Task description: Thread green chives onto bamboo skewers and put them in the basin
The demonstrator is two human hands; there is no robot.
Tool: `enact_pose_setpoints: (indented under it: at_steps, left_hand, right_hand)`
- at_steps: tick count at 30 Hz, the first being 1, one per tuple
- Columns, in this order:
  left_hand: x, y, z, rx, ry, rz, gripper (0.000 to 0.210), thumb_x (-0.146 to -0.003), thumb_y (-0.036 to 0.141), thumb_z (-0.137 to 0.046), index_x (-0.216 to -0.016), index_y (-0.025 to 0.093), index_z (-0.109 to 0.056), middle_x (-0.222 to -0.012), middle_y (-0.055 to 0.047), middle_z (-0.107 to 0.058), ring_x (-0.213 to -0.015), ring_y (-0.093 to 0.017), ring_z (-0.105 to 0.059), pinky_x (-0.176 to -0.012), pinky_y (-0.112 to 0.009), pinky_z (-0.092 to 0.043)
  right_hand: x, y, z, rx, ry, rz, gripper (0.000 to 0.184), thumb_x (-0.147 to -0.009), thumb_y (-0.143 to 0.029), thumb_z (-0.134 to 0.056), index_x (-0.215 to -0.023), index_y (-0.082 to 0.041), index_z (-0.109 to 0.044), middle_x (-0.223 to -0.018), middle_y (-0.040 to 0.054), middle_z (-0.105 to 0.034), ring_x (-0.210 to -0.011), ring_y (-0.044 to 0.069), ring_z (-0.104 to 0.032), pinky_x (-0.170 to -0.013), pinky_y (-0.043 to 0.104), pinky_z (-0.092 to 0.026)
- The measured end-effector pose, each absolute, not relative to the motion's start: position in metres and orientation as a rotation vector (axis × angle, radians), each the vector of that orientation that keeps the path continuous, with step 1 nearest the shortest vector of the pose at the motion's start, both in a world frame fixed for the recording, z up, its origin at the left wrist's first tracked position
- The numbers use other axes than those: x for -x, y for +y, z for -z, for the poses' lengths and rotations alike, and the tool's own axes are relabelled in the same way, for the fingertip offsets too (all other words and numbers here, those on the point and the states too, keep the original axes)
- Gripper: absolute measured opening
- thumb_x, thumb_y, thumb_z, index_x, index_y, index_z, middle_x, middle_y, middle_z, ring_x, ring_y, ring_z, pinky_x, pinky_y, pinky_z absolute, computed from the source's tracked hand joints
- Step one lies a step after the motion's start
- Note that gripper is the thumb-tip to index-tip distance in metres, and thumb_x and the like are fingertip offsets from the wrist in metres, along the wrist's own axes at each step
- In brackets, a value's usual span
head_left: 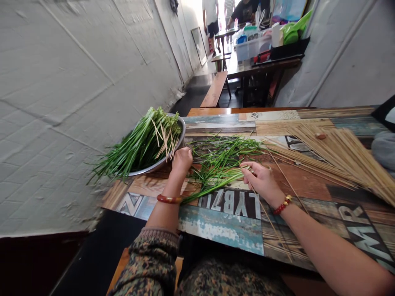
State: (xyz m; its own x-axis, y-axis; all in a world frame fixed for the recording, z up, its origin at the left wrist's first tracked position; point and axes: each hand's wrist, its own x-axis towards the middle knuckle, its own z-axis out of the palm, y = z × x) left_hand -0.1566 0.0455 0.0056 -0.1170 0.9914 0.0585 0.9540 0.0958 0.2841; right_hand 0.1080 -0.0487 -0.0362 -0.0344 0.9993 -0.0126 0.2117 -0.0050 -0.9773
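My left hand [182, 159] is closed in a fist beside the rim of a metal bowl [184, 128]; whatever it holds, if anything, is hidden. A big heap of garlic chives [132, 144] fills the bowl and hangs over its left side, with several bamboo skewers [165, 139] stuck among the pale ends. My right hand [261, 181] pinches the pale ends of a small bunch of chives [219, 186] lying on the table. One thin skewer [271, 222] slants from under that hand toward the table's front edge. Loose chive pieces [228, 150] lie scattered between the hands.
A large fan of bamboo skewers [345, 152] lies on the right of the patterned table [222, 230]. A grey plastic bag [384, 150] sits at the far right edge. Behind stand a bench [215, 88] and another table with a plastic bin [253, 47]. People are farther back.
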Motion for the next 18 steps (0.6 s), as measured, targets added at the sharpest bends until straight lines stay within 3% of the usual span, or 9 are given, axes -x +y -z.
enact_pose_setpoints:
  at_steps: [3, 10, 15, 18]
  left_hand:
    - [0.159, 0.053, 0.001, -1.984, 2.275, -0.328, 0.029, -0.089, 0.02, -0.04, -0.092, 0.01, -0.067, -0.092, -0.02, -0.068, -0.085, -0.026, -0.063, -0.072, -0.031, -0.041]
    - [0.157, 0.088, 0.016, -2.025, 2.292, -0.263, 0.036, -0.091, 0.022, -0.037, -0.091, 0.007, -0.069, -0.093, -0.019, -0.07, -0.083, -0.021, -0.064, -0.069, -0.026, -0.043]
    - [0.154, 0.1, 0.014, -2.043, 2.254, -0.183, 0.029, -0.082, 0.03, -0.054, -0.082, 0.008, -0.072, -0.082, -0.015, -0.072, -0.075, -0.021, -0.065, -0.064, -0.025, -0.044]
    - [0.155, 0.102, 0.012, -2.072, 2.225, -0.151, 0.02, -0.074, 0.024, -0.06, -0.078, 0.01, -0.073, -0.078, -0.013, -0.072, -0.073, -0.021, -0.065, -0.064, -0.025, -0.045]
  right_hand:
    - [-0.108, -0.049, 0.037, 1.35, -1.416, -1.112, 0.035, -0.086, -0.042, -0.051, -0.104, -0.014, -0.059, -0.054, -0.0035, -0.056, -0.038, 0.011, -0.05, -0.037, 0.021, -0.038]
    - [-0.108, -0.048, 0.038, 1.331, -1.438, -1.087, 0.034, -0.086, -0.04, -0.05, -0.105, -0.014, -0.06, -0.055, -0.0026, -0.059, -0.038, 0.01, -0.051, -0.038, 0.02, -0.038]
    - [-0.108, -0.046, 0.04, 1.331, -1.448, -1.069, 0.032, -0.087, -0.037, -0.049, -0.106, -0.015, -0.061, -0.055, -0.0025, -0.06, -0.038, 0.01, -0.052, -0.039, 0.02, -0.039]
    - [-0.107, -0.046, 0.04, 1.336, -1.44, -1.072, 0.031, -0.086, -0.036, -0.049, -0.106, -0.015, -0.061, -0.055, -0.0025, -0.06, -0.038, 0.011, -0.053, -0.039, 0.02, -0.039]
